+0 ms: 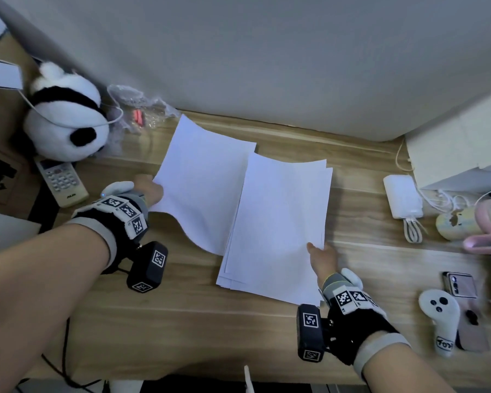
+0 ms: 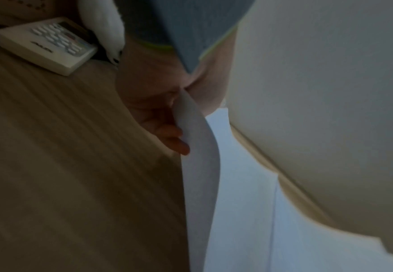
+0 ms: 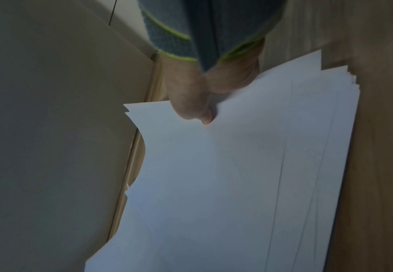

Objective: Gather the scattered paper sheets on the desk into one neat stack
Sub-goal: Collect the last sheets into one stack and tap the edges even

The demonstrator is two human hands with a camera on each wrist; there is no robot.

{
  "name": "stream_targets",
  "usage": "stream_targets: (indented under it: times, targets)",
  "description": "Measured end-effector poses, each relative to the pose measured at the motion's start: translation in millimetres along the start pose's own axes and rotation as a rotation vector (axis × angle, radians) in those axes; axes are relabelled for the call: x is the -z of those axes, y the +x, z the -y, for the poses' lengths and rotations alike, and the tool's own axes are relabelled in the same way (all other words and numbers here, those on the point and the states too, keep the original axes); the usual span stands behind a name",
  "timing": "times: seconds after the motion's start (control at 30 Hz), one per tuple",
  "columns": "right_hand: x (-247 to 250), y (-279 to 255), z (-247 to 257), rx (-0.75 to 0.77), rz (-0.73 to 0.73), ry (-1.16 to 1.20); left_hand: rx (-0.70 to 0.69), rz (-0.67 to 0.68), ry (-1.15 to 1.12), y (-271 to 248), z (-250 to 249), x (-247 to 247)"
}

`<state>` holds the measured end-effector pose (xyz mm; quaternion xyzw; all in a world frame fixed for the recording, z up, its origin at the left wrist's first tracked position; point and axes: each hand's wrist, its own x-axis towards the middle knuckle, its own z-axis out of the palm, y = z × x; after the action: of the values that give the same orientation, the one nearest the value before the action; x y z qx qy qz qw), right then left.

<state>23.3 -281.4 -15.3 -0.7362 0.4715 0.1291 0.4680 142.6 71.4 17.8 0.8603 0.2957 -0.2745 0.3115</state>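
Left hand (image 1: 149, 191) pinches sheet (image 1: 201, 177) (lifted); right hand (image 1: 323, 258) grips stack (image 1: 275, 231).

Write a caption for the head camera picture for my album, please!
Left hand lifts a loose sheet while right hand grips the paper pile.

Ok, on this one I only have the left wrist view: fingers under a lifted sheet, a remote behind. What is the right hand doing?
Observer: The right hand pinches the near right edge of the pile, thumb on top.
Operator: Is that pile square yet?
Observer: No. The right wrist view shows its corners fanned out in steps.
Operator: And the one I see lifted, is it on the pile?
Observer: Not yet. The left hand holds that sheet to the left of the pile, curled, and the pile's left edge overlaps it.
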Motion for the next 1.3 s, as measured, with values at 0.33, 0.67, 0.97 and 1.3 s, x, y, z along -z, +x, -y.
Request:
stream_targets:
  times: [0.33, 0.67, 0.97, 1.3]
  targets:
    - [23, -1, -3, 0.002, 0.037, -0.073, -0.295, -0.012, -0.519, -62, -47, 29]
    - [42, 10, -6, -0.117, 0.279, 0.091, -0.177, 0.331, -0.467, -107, -49, -66]
    - [54, 12, -12, -0.096, 0.363, 0.29, -0.163, 0.302, -0.232, -113, -43, -123]
    - [37, 19, -8, -0.084, 0.352, 0.193, 0.002, 0.269, -0.241, -113, -58, -130]
